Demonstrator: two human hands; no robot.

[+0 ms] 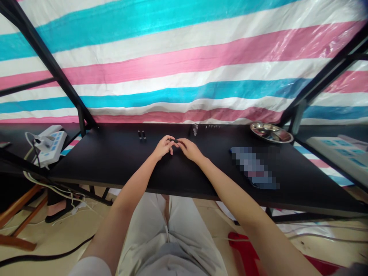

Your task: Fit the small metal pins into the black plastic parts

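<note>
My left hand [164, 146] and my right hand [189, 148] meet above the middle of the black table [115, 161]. Their fingertips are pinched together on a small dark part [175, 141] held between them; it is too small to name. Two short black cylinders [141, 135] stand just left of my hands, further back. A cluster of tiny clear and metal pieces [196, 129] lies behind my right hand near the table's far edge.
A shiny metal dish [271, 132] sits at the back right. A blurred flat object [254, 167] lies right of my hands. White power strips [48, 147] with cables rest on the left. Black frame bars slant up on both sides before a striped tarp.
</note>
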